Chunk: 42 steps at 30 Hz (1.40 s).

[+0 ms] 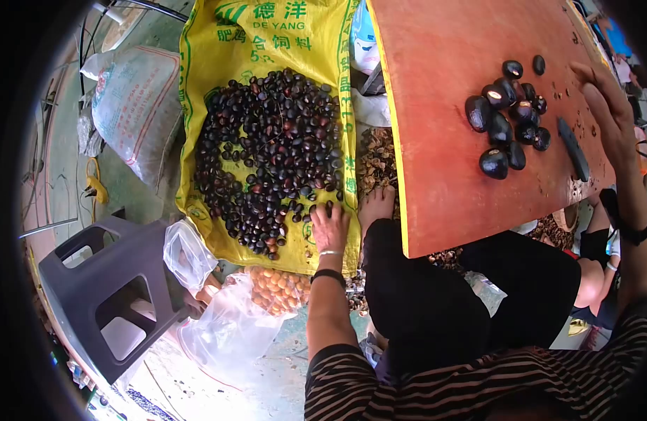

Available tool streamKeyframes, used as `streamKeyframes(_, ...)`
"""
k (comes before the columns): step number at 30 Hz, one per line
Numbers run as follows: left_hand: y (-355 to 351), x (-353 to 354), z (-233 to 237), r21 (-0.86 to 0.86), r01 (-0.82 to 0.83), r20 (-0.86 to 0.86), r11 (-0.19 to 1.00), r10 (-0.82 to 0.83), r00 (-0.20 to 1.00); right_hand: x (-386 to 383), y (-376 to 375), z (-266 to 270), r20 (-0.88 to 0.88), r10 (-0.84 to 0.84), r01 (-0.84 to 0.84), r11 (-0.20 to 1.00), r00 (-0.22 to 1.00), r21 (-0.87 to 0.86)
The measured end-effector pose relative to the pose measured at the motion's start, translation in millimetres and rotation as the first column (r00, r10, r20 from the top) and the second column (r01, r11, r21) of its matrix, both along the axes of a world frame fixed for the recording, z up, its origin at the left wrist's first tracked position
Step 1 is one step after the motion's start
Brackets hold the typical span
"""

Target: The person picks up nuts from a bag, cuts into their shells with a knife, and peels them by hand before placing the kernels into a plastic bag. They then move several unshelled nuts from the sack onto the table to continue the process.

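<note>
**Left hand in the seeds, right hand on the board**

The left hand (330,228) lay at the near edge of the dark seeds (271,158) heaped on a yellow sack (218,63) on the floor. Its fingers curled onto them, but I could not tell whether they gripped any. The right hand (608,105) rested on a red board (443,105), fingers stretched out and empty, beside a dark knife (572,149) and a smaller seed cluster (506,123).

grey plastic stool (155,270) lower left, on concrete floor | crumpled clear bag (186,252) touching it | clear bag of tan kernels (278,289) just beside | white woven sack (134,105) upper left | brown shell heap (376,161) centre
</note>
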<state>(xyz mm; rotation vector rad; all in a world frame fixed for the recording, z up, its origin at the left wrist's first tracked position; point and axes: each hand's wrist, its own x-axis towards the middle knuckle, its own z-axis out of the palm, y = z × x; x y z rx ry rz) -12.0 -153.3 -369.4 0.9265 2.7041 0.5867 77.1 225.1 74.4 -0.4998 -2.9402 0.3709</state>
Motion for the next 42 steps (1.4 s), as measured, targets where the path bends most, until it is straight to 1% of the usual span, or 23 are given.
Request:
streamKeyframes(3, -11.9, 10.1, -5.3, -0.039, 0.179, -0.175, 0.983, -0.183, 0.967, 24.0, -10.5, 0.9, -0.007, -0.122, 0.122, 0.992, 0.993, -0.023)
streamKeyframes(5, -8.3, -1.4, 3.5, -0.029, 0.209, 0.000, 0.977, -0.209, 0.978, 43.2, -14.4, 0.7, -0.012, -0.198, 0.197, 0.978, 0.980, -0.063)
streamKeyframes(7, -3.6, -12.3, 13.9, -0.004, 0.211, 0.035, 0.978, -0.210, 0.977, 61.5, -14.6, 3.0, 0.081, -0.323, 0.330, 0.938, 0.943, -0.103)
streamKeyframes(8, -2.4, -15.9, 15.6, -0.008, 0.213, 0.079, 0.977, -0.212, 0.974, 67.7, -18.0, -4.7, -0.010, -0.246, 0.245, 0.968, 0.969, -0.057)
streamKeyframes(11, -0.2, -16.1, 18.3, -0.019, 0.216, 0.100, 0.976, -0.213, 0.972, 92.2, -14.1, -13.2, -0.087, -0.252, 0.251, 0.968, 0.964, -0.022)
streamKeyframes(12, 2.4, -14.5, 17.3, -0.026, 0.175, 0.115, 0.984, -0.171, 0.978, 101.3, -20.8, -6.2, -0.021, -0.456, 0.445, 0.876, 0.890, -0.183)
streamKeyframes(16, 8.9, -1.2, 13.7, 0.001, -0.017, 0.123, 1.000, 0.016, 0.992, 129.2, -7.0, -8.9, 0.006, -0.511, 0.488, 0.817, 0.860, -0.309)
streamKeyframes(19, 11.5, -2.7, 20.8, 0.011, -0.068, 0.139, 0.998, 0.066, 0.988, 124.6, -5.8, -18.2, 0.013, -0.463, 0.452, 0.859, 0.886, -0.241)
streamKeyframes(21, 9.5, -11.7, 15.4, 0.310, -0.188, 0.271, 0.932, 0.103, 0.957, 124.3, -2.8, -18.8, 0.005, -0.445, 0.440, 0.881, 0.895, -0.173)
streamKeyframes(23, 5.5, -19.1, 16.5, 0.467, -0.319, 0.388, 0.825, 0.133, 0.912, 117.0, -0.7, -18.3, 0.014, -0.461, 0.457, 0.874, 0.887, -0.164)
streamKeyframes(24, 0.7, -17.4, 7.4, 0.517, -0.430, 0.478, 0.740, 0.167, 0.862, 108.8, -1.6, -22.0, -0.001, -0.436, 0.429, 0.887, 0.900, -0.171)
streamKeyframes(25, 2.6, -27.0, 63.6, 0.101, -0.817, 0.953, 0.568, 0.180, 0.243, 102.3, -0.8, -26.7, -0.040, -0.372, 0.364, 0.921, 0.927, -0.137)
streamKeyframes(26, -4.2, -24.2, 64.3, 0.193, -0.910, 0.981, 0.368, -0.077, 0.177, 95.1, 1.5, -30.9, -0.079, -0.304, 0.296, 0.950, 0.949, -0.095)
streamKeyframes(27, -8.9, -28.5, 86.0, 0.145, -0.947, 0.985, 0.288, -0.136, 0.110, 85.0, 2.9, -33.8, -0.109, -0.233, 0.227, 0.972, 0.966, -0.061)
streamKeyframes(28, -26.1, -31.4, 87.3, 0.202, -0.953, 0.939, 0.224, -0.321, 0.124, 75.3, 0.8, -34.0, -0.135, -0.166, 0.165, 0.986, 0.977, -0.023)
streamKeyframes(29, -25.6, -32.2, 113.8, 0.174, -0.981, 0.930, 0.088, -0.342, 0.135, 64.7, -3.2, -27.7, -0.068, -0.138, 0.144, 0.985, 0.988, 0.094)
streamKeyframes(31, -39.4, -42.0, 141.1, 0.283, -0.959, 0.784, -0.012, -0.572, 0.239, 62.4, 10.0, -32.6, -0.062, 0.000, 0.009, 0.990, 0.998, 0.140)
streamKeyframes(33, -50.2, -55.5, 171.5, 0.290, -0.956, 0.586, -0.039, -0.783, 0.210, 55.3, -6.1, -30.8, -0.012, -0.138, 0.138, 0.990, 0.990, 0.002)
streamKeyframes(34, -48.3, -58.9, 194.9, 0.281, -0.958, 0.532, -0.053, -0.822, 0.201, 55.4, -4.4, -35.9, -0.038, -0.075, 0.076, 0.996, 0.996, 0.042)
streamKeyframes(35, -50.3, -64.0, 210.9, 0.319, -0.946, 0.501, -0.051, -0.839, 0.214, 56.5, -3.7, -41.6, -0.060, -0.009, 0.014, 0.997, 0.998, 0.075)
streamKeyframes(38, -37.9, -74.8, 269.1, 0.385, -0.923, 0.581, -0.010, -0.774, 0.251, 60.5, -3.6, -46.8, -0.110, -0.062, 0.065, 0.998, 0.992, 0.023)
streamKeyframes(39, -30.8, -78.3, 290.0, 0.411, -0.911, 0.599, 0.041, -0.765, 0.236, 61.7, -0.3, -45.3, -0.126, -0.070, 0.074, 0.997, 0.989, 0.024)
streamKeyframes(42, 26.6, -72.9, 367.0, 0.637, -0.727, 0.715, 0.256, -0.549, 0.433, 66.1, 13.7, -42.7, -0.294, -0.222, 0.183, 0.971, 0.930, -0.157)
